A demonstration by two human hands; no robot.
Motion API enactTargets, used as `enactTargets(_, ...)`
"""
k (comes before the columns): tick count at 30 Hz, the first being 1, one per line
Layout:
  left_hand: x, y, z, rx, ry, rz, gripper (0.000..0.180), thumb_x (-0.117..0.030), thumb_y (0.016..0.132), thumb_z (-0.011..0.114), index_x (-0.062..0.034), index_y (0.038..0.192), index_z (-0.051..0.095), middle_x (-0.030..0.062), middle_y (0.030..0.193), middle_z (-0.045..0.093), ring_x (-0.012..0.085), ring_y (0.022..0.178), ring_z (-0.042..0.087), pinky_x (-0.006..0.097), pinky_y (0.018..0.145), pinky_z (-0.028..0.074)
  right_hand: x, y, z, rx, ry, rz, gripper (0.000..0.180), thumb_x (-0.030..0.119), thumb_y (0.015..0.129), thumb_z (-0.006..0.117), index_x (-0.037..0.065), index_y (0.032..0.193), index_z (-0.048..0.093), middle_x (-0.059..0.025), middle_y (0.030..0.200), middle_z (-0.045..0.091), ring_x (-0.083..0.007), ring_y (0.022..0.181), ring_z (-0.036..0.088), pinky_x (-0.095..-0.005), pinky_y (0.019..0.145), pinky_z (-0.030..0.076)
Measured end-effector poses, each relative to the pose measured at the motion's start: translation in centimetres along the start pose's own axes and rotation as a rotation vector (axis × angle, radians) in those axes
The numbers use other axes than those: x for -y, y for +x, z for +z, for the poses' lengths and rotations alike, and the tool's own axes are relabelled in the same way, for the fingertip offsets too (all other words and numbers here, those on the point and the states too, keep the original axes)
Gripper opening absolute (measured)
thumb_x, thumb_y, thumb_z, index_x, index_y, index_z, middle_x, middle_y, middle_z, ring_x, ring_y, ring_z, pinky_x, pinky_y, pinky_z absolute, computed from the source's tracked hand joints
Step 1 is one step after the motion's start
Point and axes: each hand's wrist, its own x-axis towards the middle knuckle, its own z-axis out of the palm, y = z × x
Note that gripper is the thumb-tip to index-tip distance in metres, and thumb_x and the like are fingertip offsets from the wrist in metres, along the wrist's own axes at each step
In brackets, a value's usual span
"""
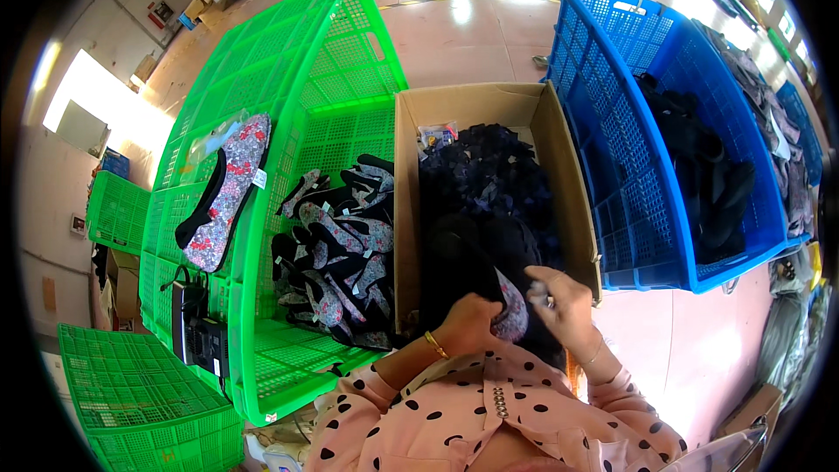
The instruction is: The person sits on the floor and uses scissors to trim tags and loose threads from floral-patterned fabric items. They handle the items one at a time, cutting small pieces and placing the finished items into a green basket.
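My left hand (470, 323) is closed on a floral slipper (510, 316) with black trim, held close to my body at the near end of a cardboard box (407, 201). Just to the right, my right hand (566, 304) is closed, with a small pale, shiny thing showing between its fingers. That thing is too small to name. Dark cloth scraps (485, 170) fill the box, and black fabric lies over its near part, close to my hands. Part of the slipper is hidden behind my left hand.
Left of the box, a big green crate (262, 332) holds a pile of floral slippers (336, 253). One more slipper (229, 188) lies on its side wall, above a black device (206, 345). At right stands a blue crate (612, 166) with black items (699, 157) inside.
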Motion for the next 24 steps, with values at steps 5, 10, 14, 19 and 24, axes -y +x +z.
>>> enactTargets(5,-1.9,-0.9,-0.5,0.32,-0.517,-0.08,0.045,-0.024,0.065,0.082,0.0021,0.099,0.066,0.0125,0.087,0.069,0.0182,0.08,0.065,0.03,0.076,0.05,0.1,1.0,-0.7,0.548,0.243,-0.161,0.028,0.015,0.072,0.074,0.0,0.094,0.064,-0.0149,0.092,0.065,-0.033,0.079,0.064,-0.0343,0.064,0.051)
enactTargets(10,-2.3,-2.1,-0.7,0.369,-0.991,-0.143,0.029,-0.014,0.073,0.08,0.0004,0.095,0.067,0.0018,0.084,0.067,0.0052,0.075,0.056,0.022,0.07,0.047,-3.0,-1.6,0.1,0.927,0.473,0.173,0.035,0.031,0.082,0.072,-0.002,0.088,0.061,-0.0149,0.075,0.057,-0.0203,0.064,0.057,-0.0327,0.058,0.046)
enactTargets(14,-1.2,-2.4,-0.3,0.383,-0.928,-0.144,0.022,-0.015,0.075,0.079,-0.0008,0.089,0.068,-0.0019,0.074,0.062,0.003,0.067,0.051,0.021,0.059,0.042,-1.1,-3.4,-0.7,0.971,0.849,0.659,0.038,0.03,0.081,0.075,0.0,0.099,0.061,-0.0007,0.086,0.06,-0.0066,0.082,0.05,-0.025,0.072,0.043)
enactTargets(19,0.3,-2.6,1.7,0.232,-0.757,-0.056,0.03,-0.025,0.072,0.078,0.0007,0.078,0.065,0.0034,0.064,0.059,0.0073,0.06,0.05,0.026,0.055,0.041,0.5,-6.1,1.0,0.652,1.039,1.126,0.023,0.012,0.087,0.065,0.001,0.107,0.063,-0.0008,0.094,0.064,-0.0093,0.083,0.059,-0.0224,0.076,0.047)
enactTargets(24,1.6,-2.1,2.2,0.291,-0.647,0.066,0.036,-0.027,0.074,0.074,0.0038,0.088,0.062,0.0118,0.075,0.062,0.0142,0.069,0.055,0.031,0.063,0.044,2.3,-6.2,1.3,0.475,0.96,1.221,0.023,0.005,0.084,0.06,-0.003,0.105,0.061,-0.0091,0.094,0.066,-0.0171,0.082,0.064,-0.0278,0.076,0.052)
